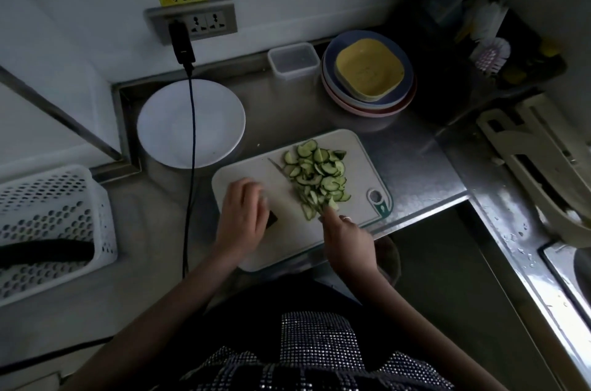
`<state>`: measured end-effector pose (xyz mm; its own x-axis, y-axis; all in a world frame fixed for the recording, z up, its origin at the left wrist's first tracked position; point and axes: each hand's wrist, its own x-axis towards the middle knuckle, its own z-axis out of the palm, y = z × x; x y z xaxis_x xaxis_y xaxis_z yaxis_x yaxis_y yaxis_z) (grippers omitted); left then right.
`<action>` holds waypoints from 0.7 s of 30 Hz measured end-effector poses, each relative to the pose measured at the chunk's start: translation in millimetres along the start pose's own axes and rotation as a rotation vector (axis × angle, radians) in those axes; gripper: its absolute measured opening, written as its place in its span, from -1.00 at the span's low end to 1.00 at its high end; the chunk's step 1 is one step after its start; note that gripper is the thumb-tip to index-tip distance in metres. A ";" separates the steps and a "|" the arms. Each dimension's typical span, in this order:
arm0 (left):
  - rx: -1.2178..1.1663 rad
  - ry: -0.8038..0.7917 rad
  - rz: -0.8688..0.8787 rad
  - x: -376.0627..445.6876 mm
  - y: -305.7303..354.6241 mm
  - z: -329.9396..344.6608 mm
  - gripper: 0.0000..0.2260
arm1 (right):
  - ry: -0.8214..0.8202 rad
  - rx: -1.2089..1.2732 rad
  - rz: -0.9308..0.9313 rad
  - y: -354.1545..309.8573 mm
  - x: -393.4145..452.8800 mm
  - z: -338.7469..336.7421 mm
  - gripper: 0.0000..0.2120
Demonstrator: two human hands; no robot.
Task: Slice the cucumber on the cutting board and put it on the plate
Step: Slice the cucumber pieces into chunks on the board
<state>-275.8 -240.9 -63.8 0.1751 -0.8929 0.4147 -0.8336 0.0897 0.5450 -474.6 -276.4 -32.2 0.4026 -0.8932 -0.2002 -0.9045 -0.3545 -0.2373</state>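
A pile of cucumber slices (318, 176) lies on the right half of the white cutting board (361, 151). A knife (274, 167) lies along the left side of the pile, its thin blade pointing away from me. My left hand (243, 215) covers and grips the knife's black handle, which pokes out by the palm. My right hand (347, 238) reaches in from the near side, its straight fingertips touching the near end of the pile. The empty white plate (153, 122) sits on the counter, left of and behind the board.
A black cable (191, 147) hangs from the wall socket across the plate's right part. A white perforated basket (54, 224) stands at the left. Stacked coloured plates (367, 71) and a clear box (294, 59) sit at the back. A sink (569, 266) lies at the right.
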 end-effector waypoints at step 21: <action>0.203 -0.355 0.346 -37.3 -35.4 20.0 -0.66 | -0.302 0.106 -0.124 -35.7 -0.2 24.2 -0.83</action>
<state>-263.4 -219.6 -113.1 -0.2869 -0.9237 0.2540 -0.9020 0.3498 0.2533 -439.0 -256.8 -46.8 0.5467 -0.7171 -0.4323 -0.8326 -0.4108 -0.3715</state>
